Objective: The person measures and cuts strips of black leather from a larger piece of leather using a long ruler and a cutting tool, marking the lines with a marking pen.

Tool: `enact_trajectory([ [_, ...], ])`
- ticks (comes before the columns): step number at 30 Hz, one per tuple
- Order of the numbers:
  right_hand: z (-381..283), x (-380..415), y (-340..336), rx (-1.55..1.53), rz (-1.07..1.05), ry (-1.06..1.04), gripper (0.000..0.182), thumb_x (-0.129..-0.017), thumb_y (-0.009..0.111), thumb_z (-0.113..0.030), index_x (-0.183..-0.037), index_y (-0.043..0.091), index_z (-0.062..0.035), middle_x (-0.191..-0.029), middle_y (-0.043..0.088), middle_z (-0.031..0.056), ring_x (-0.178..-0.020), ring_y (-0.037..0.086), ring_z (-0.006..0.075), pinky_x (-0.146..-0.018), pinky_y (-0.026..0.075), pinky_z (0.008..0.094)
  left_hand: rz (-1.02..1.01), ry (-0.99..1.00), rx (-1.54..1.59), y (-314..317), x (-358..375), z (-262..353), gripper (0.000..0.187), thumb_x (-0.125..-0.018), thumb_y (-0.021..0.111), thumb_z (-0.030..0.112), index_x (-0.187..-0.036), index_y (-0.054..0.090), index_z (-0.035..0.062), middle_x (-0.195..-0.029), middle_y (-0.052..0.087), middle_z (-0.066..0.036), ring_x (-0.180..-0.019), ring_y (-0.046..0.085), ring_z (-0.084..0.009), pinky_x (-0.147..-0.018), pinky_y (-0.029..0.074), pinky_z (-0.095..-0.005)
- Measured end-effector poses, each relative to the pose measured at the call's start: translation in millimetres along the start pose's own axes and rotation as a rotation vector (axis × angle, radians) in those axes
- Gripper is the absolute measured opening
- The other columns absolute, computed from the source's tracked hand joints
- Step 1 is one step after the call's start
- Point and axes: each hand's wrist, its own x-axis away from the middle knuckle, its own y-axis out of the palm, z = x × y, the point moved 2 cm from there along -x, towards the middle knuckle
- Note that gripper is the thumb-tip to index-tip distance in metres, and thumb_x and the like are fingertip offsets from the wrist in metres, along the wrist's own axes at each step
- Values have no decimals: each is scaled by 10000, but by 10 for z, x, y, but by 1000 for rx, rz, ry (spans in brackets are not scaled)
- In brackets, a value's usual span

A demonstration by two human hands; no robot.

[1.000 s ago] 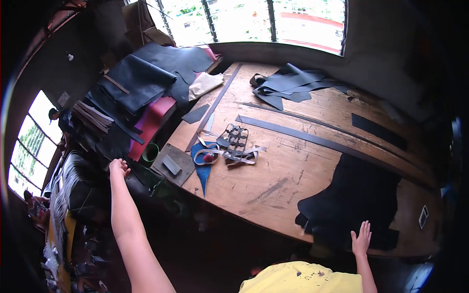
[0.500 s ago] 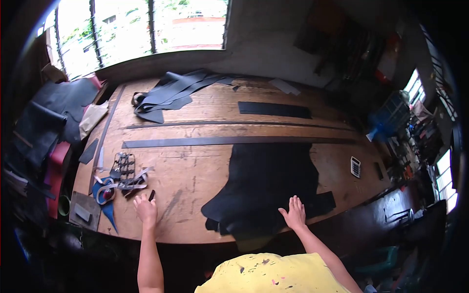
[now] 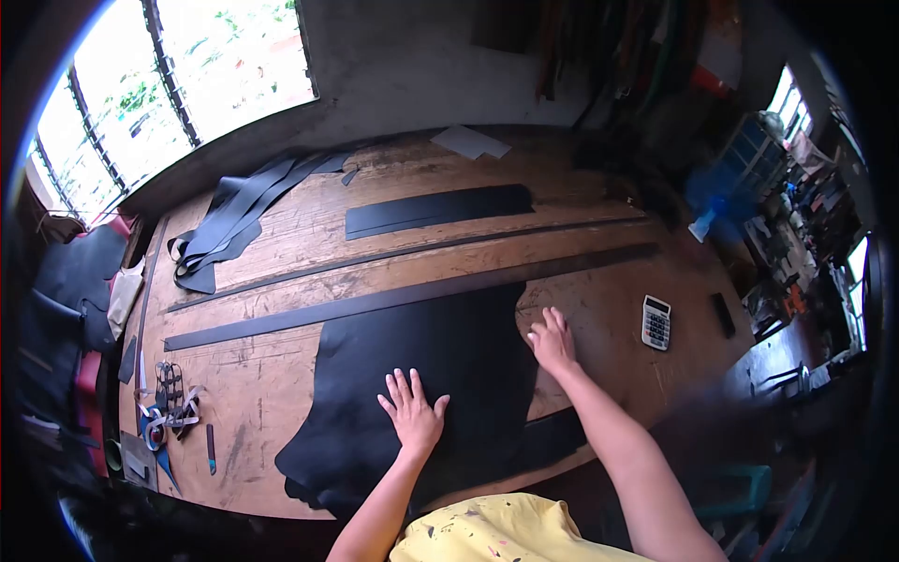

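Both hands [image 3: 412, 417] now on leather [image 3: 421, 375].

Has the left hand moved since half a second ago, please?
Yes: the left hand left the bare wooden table and now lies flat on the black leather sheet.

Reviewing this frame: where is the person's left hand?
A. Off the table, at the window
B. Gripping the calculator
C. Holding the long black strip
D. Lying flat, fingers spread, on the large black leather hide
D. The left hand lies palm down with fingers spread on the black leather hide, while the right hand rests at the hide's right edge; the calculator lies untouched on the wooden table.
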Motion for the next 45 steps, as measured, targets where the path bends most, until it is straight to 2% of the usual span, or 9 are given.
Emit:
enact_trajectory([
  [4, 483, -835, -197, -38, 32, -48, 681, -736, 839, -197, -1323, 542, -21, -1342, 500, 141, -1299, 426, 339, -1086, 418, 435, 31, -160, -183, 173, -219, 282, 799, -977, 421, 610, -1564, 296, 82, -1652, 139, -200, -1537, 68, -368, -1165, 42, -661],
  [7, 860, -1406, -170, 38, -43, -100, 722, -772, 817, -338, -1353, 506, -43, -1377, 466, 123, -1332, 392, 327, -1063, 441, 456, -11, -187, -198, 137, -242, 316, 804, -979, 416, 612, -1574, 272, 91, -1659, 112, -192, -1539, 62, -360, -1165, 39, -661],
  [11, 1115, -1846, -354, 27, -230, -202, 779, -645, 878, -440, -1235, 547, -55, -1264, 490, 126, -1285, 420, 330, -1045, 454, 460, -41, -210, -208, 81, -290, 365, 820, -963, 476, 581, -1569, 267, 70, -1657, 122, -187, -1539, 67, -351, -1183, 49, -629],
  [13, 1189, -1994, -382, 26, -224, -345, 713, -594, 889, -455, -1086, 549, -66, -1135, 513, 113, -1164, 464, 315, -993, 426, 430, -36, -209, -228, 89, -297, 380, 814, -956, 503, 561, -1564, 277, 69, -1653, 132, -190, -1537, 77, -353, -1182, 65, -630],
  [19, 1320, -2233, -248, 78, -238, -532, 705, -626, 827, -590, -986, 538, -57, -1020, 530, 113, -1037, 491, 313, -921, 412, 418, -101, -256, -222, 78, -335, 391, 829, -943, 524, 562, -1564, 279, 71, -1656, 121, -187, -1539, 63, -350, -1182, 54, -629],
  [22, 1371, -2326, -148, 152, -151, -684, 739, -688, 698, -733, -930, 548, -51, -992, 522, 133, -1005, 518, 328, -881, 458, 421, -128, -260, -222, 83, -331, 378, 840, -937, 532, 565, -1567, 275, 71, -1659, 111, -187, -1540, 55, -350, -1183, 48, -627],
  [26, 1344, -2453, -298, 133, -28, -681, 713, -720, 689, -710, -947, 546, -49, -1009, 514, 141, -1060, 545, 336, -805, 533, 434, -108, -260, -225, 101, -513, 386, 824, -948, 520, 556, -1566, 276, 69, -1659, 112, -187, -1540, 60, -350, -1182, 54, -626],
  [32, 1278, -2498, -549, 164, 27, -665, 722, -705, 688, -721, -949, 554, -55, -1021, 521, 135, -1058, 543, 336, -825, 527, 436, -44, -232, -224, 177, -1008, 304, 806, -969, 481, 566, -1566, 273, 67, -1656, 126, -189, -1539, 72, -346, -1175, 71, -638],
  [45, 1324, -2330, -425, 165, 16, -656, 724, -715, 697, -710, -966, 556, -47, -1027, 522, 148, -1066, 534, 348, -822, 534, 452, -31, -190, -232, 199, -1176, 224, 790, -975, 461, 579, -1559, 300, 73, -1652, 152, -189, -1535, 107, -346, -1170, 77, -641],
])
